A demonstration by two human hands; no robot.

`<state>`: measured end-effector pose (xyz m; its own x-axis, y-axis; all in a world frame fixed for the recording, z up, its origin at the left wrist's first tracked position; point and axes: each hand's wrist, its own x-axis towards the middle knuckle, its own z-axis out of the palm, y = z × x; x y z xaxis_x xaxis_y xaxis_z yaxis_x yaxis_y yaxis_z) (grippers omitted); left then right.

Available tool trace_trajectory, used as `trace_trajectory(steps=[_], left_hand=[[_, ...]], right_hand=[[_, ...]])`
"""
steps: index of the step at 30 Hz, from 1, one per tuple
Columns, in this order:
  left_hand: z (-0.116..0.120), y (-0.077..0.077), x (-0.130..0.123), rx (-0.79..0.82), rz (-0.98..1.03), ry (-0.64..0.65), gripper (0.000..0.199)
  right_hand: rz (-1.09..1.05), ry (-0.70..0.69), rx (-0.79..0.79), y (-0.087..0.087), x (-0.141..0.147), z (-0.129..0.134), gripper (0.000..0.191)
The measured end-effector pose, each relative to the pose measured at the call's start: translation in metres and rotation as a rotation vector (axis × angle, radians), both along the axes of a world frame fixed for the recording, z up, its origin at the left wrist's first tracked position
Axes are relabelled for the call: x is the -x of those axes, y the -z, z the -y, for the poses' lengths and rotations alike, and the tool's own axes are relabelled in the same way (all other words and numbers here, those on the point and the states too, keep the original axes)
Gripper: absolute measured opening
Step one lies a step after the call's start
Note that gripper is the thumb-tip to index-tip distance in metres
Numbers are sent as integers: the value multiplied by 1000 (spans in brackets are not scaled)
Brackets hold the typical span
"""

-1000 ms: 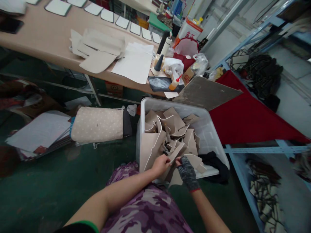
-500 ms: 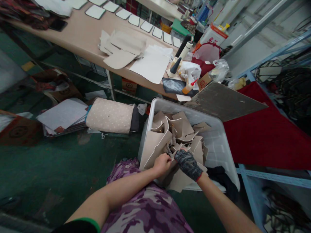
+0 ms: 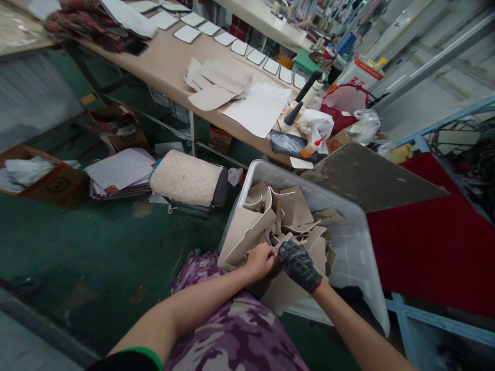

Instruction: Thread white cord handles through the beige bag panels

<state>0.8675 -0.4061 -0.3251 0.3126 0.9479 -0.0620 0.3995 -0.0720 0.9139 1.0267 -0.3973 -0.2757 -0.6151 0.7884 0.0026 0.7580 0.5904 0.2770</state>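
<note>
A white plastic bin point(image 3: 350, 242) stands in front of me, holding several beige leather-like pieces point(image 3: 296, 206) with pale edges and small gold-coloured metal fittings. Over its near side, my bare left hand point(image 3: 261, 262) is closed, fingertips pinching part of a beige piece point(image 3: 284, 291). Close beside it, my right hand point(image 3: 299, 265), in a dark grey knitted glove with bare fingertips, is closed on the same piece. The exact spot between the fingertips is hidden by the hands. Dark cloth point(image 3: 353, 299) lies at the bin's right end.
Beyond the bin runs a long table point(image 3: 162, 62) with beige sheets point(image 3: 216, 82), white-topped panels and a glue bottle point(image 3: 312, 148). A grey board point(image 3: 371, 175) leans over the bin's far right edge. A folded dotted cushion point(image 3: 185, 178) and cardboard boxes point(image 3: 50, 180) sit left.
The view has swung left, so the table and boxes appear further right. Both hands stay together over the bin, still holding the beige piece.
</note>
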Motion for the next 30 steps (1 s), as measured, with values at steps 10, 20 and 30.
trace_trajectory(steps=[10, 20, 30], left_hand=[[17, 11, 8, -14, 63, -114, 15], [27, 9, 4, -88, -39, -120, 16], [33, 15, 15, -82, -90, -136, 12]], right_hand=[[-127, -95, -108, 0, -24, -6, 19], [-73, -167, 0, 1, -6, -4, 17], [-83, -133, -49, 2, -22, -20, 15]])
